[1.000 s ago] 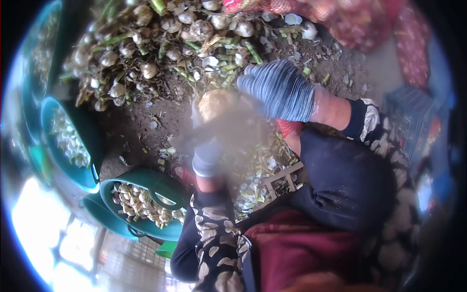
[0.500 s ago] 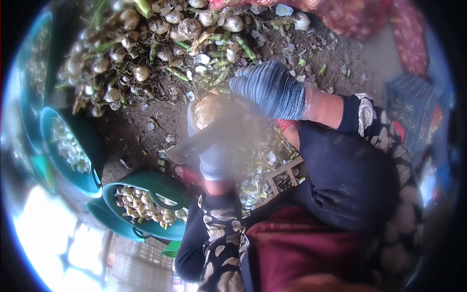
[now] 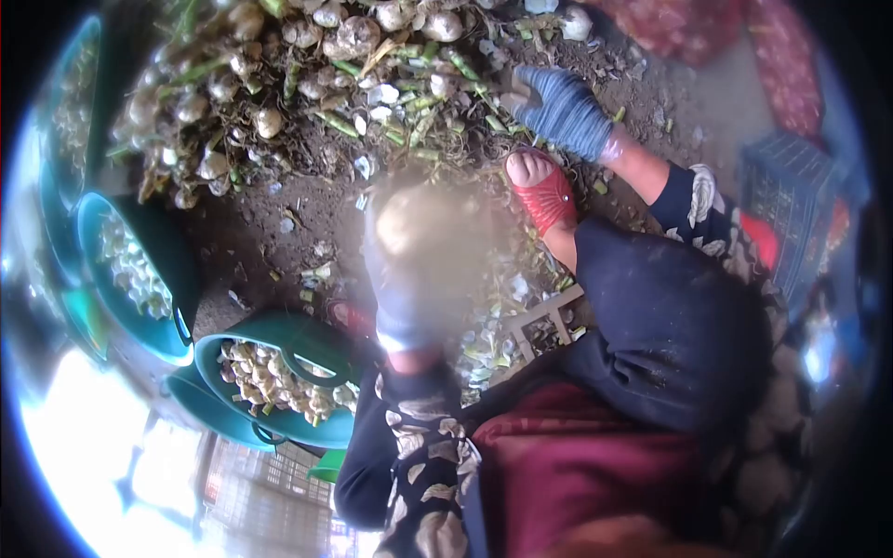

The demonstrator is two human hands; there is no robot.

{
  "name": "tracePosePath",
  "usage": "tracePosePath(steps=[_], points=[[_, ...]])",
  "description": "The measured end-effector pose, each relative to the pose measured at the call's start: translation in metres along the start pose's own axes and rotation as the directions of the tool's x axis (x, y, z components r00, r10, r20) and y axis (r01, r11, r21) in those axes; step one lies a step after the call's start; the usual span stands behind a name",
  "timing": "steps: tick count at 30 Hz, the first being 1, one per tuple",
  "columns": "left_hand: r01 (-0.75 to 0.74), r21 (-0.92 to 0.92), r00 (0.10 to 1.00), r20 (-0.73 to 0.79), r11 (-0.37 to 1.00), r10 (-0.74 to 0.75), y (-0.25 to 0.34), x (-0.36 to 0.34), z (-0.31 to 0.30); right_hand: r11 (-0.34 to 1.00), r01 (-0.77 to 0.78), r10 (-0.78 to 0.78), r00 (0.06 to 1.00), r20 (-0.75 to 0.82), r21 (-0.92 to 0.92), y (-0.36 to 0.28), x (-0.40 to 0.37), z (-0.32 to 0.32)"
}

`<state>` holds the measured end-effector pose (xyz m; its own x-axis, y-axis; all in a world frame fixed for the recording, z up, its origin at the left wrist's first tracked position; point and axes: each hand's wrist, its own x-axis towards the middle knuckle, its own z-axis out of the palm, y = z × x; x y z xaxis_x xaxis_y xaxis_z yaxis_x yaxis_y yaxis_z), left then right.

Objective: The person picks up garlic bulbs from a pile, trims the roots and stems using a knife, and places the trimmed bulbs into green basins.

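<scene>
At far left, 2 tubs (image 3: 270,327) hold trimmed bulbs, so a fair share looks done. The pile (image 3: 279,84) above them still has stalks on, so plenty is left. The left hand (image 3: 402,302) is blurred, its fingers seemingly wrapped under a bulb (image 3: 419,219) that sits on top of them. The gloved right hand (image 3: 561,113) rests on the pile's edge with fingers bent into the stalks; I cannot tell whether they grip anything.

The dirt ground (image 3: 265,232) is covered at the top by a pile of garlic (image 3: 270,88). Peels (image 3: 498,339) are scattered in the middle, and green basins (image 3: 270,327) are placed at the left.
</scene>
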<state>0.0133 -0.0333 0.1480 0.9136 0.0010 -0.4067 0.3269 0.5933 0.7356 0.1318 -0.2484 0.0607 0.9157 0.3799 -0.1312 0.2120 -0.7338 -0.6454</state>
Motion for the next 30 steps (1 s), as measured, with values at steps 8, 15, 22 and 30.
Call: tracePosePath(steps=[8, 15, 22, 30], points=[[-0.625, 0.733, 0.776, 0.547, -0.269, -0.314, -0.028, 0.03, 0.003, 0.933, 0.359, -0.308, 0.843, 0.441, -0.034, -0.058, 0.02, -0.012], [-0.628, 0.61, 0.774, 0.431, -0.482, -0.463, -0.03, 0.001, -0.073, 0.903, 0.222, 0.074, 0.762, 0.643, -0.367, -0.033, 0.024, 0.013], [0.21, 0.838, 0.602, -0.517, -0.504, -0.608, 0.152, -0.1, -0.136, 0.979, -0.035, 0.133, 0.86, 0.493, -0.202, 0.059, -0.001, -0.007], [0.213, 0.333, 0.946, -0.306, 0.918, -0.109, 0.029, 0.105, -0.201, 0.993, -0.113, 0.097, 0.902, 0.421, 0.013, 0.045, 0.013, 0.017]])
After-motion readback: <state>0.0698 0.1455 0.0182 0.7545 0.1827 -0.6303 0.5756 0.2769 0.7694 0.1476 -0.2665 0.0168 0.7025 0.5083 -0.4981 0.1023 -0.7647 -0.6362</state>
